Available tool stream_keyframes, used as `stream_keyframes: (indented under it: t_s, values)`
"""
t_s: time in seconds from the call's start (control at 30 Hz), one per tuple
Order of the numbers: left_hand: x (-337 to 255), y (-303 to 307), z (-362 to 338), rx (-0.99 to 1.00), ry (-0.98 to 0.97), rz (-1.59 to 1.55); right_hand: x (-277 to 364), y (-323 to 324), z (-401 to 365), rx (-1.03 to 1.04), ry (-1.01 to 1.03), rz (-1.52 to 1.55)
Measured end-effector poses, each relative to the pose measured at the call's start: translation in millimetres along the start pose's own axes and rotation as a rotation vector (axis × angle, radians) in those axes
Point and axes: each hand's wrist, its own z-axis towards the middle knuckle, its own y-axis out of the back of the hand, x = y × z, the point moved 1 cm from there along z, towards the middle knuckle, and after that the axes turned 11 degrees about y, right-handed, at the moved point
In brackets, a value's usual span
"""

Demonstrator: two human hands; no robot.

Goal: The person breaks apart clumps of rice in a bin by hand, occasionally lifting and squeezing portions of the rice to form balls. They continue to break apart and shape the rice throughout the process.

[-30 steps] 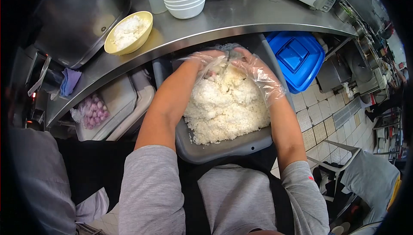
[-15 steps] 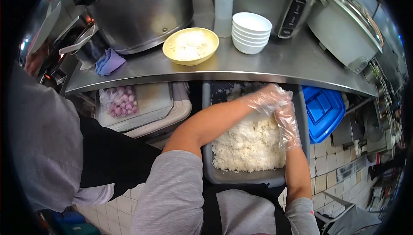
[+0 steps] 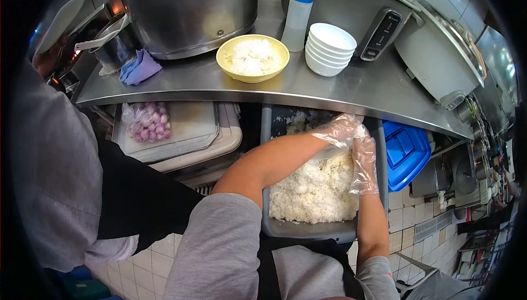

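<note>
Cooked white rice (image 3: 313,198) fills much of a deep grey tub (image 3: 267,162) in front of me. My left hand (image 3: 339,129), in a clear plastic glove, reaches over the rice to the tub's far right part, its fingers curled. Beside it, touching or nearly so, is my right hand (image 3: 364,160), also in a loose clear glove, with its fingers bent inward. A small white clump of rice (image 3: 359,132) shows between the two hands. The gloves and the left wrist partly hide the fingers.
On the steel counter (image 3: 219,94) stand a yellow bowl (image 3: 222,69) of rice, stacked white bowls (image 3: 328,61), a squeeze bottle (image 3: 297,22) and large cookers. A blue lid (image 3: 406,154) lies right of the tub. Bagged shallots (image 3: 149,123) sit left. A co-worker (image 3: 55,179) stands close at left.
The camera view has shifted slightly. Both hands stay together at the tub's far right, and the rice clump between them now shows more clearly.
</note>
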Motion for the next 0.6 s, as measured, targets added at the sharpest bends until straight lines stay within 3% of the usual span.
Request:
stream_keyframes:
  t_s: [0.03, 0.07, 0.13, 0.17, 0.27, 0.33, 0.37, 0.5, 0.6]
  values:
    - [0.1, 1.7, -0.5, -0.054, -0.158, 0.356, -5.3, 1.3, 2.6, 0.066, -0.082, -0.069]
    - [2.2, 4.3, -2.9, -0.111, -0.312, 0.714, -5.7, 0.1, 4.2, 0.037, -0.007, -0.012]
    - [-21.6, 16.6, -21.7, -0.034, 0.019, 0.452, 3.7, -7.1, 4.0, 0.039, 0.028, 0.102]
    - [-28.2, 18.8, -23.7, 0.062, 0.261, 0.126, 11.1, -10.3, 3.8, 0.068, -0.013, 0.154]
    - [-21.2, 9.3, -26.7, 0.163, 0.439, -0.233, 16.3, -14.1, 2.2, 0.155, -0.022, 0.114]
    - [-43.9, 12.9, -41.2, 0.275, 0.422, -0.414, 11.1, -12.2, 1.6, 0.154, -0.029, 0.015]
    - [-64.1, 20.9, -44.1, 0.272, 0.509, -0.151, 8.3, -11.1, 1.9, 0.155, -0.034, -0.036]
    - [-61.1, 15.6, -48.1, 0.181, 0.442, -0.169, 24.6, -4.1, 8.2, 0.227, -0.039, -0.195]
    - [-50.2, 11.8, -35.2, 0.25, 0.429, -0.193, 6.6, -2.1, 5.5, 0.081, 0.079, -0.239]
